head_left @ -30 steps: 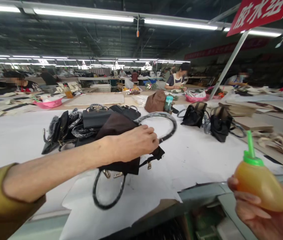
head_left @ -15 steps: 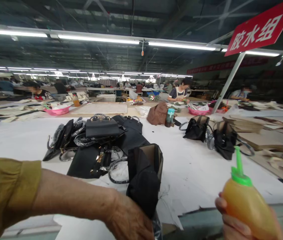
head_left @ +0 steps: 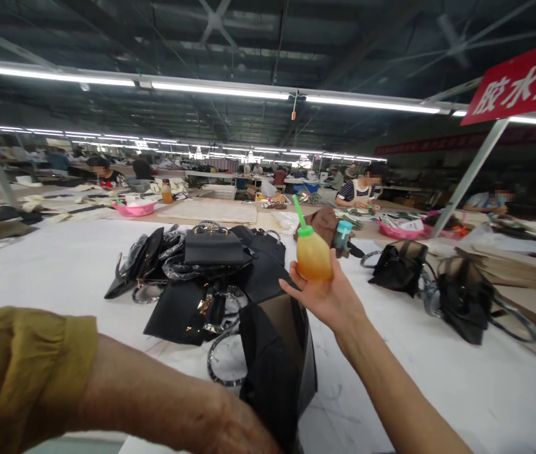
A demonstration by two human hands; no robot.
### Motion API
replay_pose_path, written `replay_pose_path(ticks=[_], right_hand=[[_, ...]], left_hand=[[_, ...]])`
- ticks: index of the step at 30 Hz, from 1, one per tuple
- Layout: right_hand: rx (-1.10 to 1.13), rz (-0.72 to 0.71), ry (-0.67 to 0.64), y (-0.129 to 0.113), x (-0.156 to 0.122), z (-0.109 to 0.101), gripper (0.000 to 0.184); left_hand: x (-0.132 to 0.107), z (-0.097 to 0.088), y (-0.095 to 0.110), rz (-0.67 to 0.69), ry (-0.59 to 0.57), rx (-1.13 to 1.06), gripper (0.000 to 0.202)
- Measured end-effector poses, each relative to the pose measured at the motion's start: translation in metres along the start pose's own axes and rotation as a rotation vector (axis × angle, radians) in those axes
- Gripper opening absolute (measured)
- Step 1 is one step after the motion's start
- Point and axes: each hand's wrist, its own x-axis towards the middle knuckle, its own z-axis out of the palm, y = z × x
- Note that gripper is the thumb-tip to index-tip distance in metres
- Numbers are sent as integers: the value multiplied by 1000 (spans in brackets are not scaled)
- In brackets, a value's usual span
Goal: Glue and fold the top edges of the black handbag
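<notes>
The right hand (head_left: 327, 296), fingers curled round a squeeze bottle (head_left: 314, 255), had swung inward, apparently bringing it nearer the black handbag (head_left: 268, 366). Whether the left hand (head_left: 244, 432) gripped anything, I couldn't tell.

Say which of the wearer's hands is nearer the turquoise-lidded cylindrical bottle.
Right. The right hand, holding a rounded amber squeeze bottle, is below and left of the turquoise-lidded bottle in view. The left hand is farther off, at the bottom edge, by a black fabric bag.

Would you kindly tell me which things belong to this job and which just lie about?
Likely job things:
bottle, in right hand
near bag, at left hand
other black bags

Likely lying about:
brown bundle
teal-lidded jar
left pink basin
</notes>
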Motion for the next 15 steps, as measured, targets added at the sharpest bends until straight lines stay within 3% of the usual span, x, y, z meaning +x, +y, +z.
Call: replay_pose_path(ticks=[3,6,10,15], right_hand=[[-98,89,34,5,12,-11,49],[-157,103,67,-5,-1,-19,48],[-173,59,112,-16,-41,-27,42],[-14,16,206,0,-76,-34,35]], left_hand=[[-18,-3,-4,-275,122,38,24],[-40,-11,-15,-371,142,-44,26],[-65,-18,-36,-379,115,-267,29],[-86,-18,-52,-252,-87,-652,41]])
